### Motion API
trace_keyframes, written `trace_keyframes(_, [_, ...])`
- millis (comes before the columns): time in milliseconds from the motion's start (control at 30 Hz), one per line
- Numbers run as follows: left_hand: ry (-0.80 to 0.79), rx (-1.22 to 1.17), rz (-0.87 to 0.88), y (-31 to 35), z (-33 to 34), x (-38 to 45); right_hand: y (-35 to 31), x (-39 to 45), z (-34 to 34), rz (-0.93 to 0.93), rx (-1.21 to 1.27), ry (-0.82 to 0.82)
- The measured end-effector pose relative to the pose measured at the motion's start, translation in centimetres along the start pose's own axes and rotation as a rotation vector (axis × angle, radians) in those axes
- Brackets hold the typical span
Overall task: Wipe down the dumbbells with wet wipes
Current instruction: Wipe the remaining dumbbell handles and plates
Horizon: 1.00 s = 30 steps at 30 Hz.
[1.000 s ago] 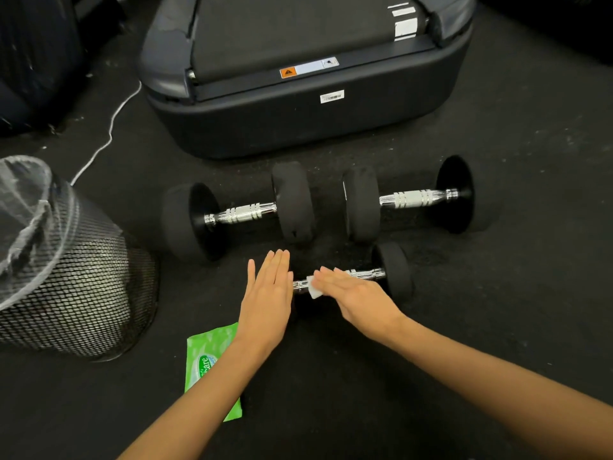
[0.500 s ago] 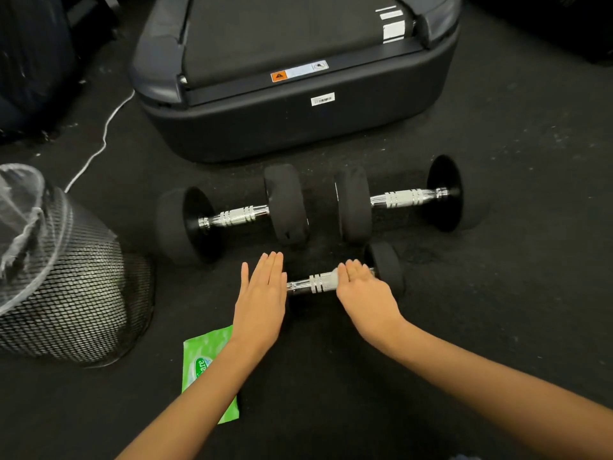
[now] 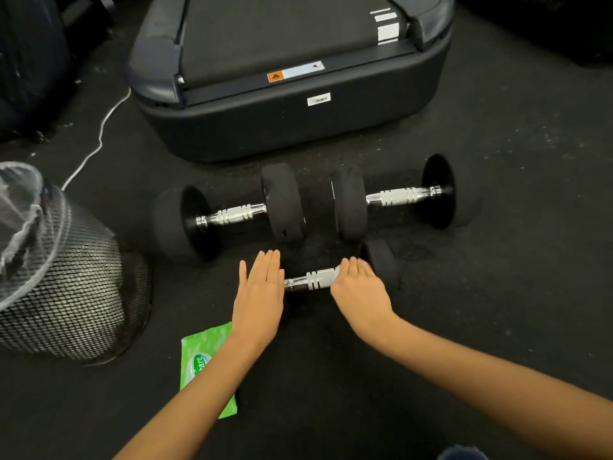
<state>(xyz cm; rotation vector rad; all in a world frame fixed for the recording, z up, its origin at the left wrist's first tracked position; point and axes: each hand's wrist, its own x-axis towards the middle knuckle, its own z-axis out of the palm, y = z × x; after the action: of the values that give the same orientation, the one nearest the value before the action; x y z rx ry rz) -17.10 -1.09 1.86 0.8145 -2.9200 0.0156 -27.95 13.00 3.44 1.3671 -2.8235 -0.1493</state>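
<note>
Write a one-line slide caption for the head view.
Left hand steadies the small dumbbell while right hand works its chrome handle, two larger dumbbells behind.

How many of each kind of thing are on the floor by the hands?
Dumbbells: 3, left one, right one, small one
Wet wipe packs: 1
Mesh bins: 1
Treadmills: 1
White cables: 1
Total: 7
</note>
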Motion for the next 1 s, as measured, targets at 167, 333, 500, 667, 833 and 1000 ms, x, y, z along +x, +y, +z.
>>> trace_keyframes(167, [-0.01, 0.014, 0.003, 0.1, 0.0, -0.2, -0.3, 0.0, -0.5, -0.036, -0.109, -0.14])
trace_keyframes(333, [-0.038, 0.057, 0.037, -0.4, 0.5, 0.1, -0.3, 2.5, -1.6, -0.1, 0.035, -0.182])
trace_keyframes(500, [-0.041, 0.052, 0.027, -0.2, 0.7, -0.2, -0.6, 3.6, -1.3, -0.196, 0.317, -0.132])
trace_keyframes(667, [-0.025, 0.008, 0.016, -0.4, 0.9, -0.2, 1.4, 2.6, 1.3, -0.158, 0.507, -0.058])
trace_keyframes(833, [-0.038, 0.047, 0.033, -0.5, 1.1, -0.1, -0.6, 3.0, 0.2, -0.219, 0.624, 0.031])
trace_keyframes(1000, [-0.096, 0.051, 0.083, -0.9, 0.8, -0.2, -2.1, 1.9, 2.7, -0.487, 0.499, 0.099])
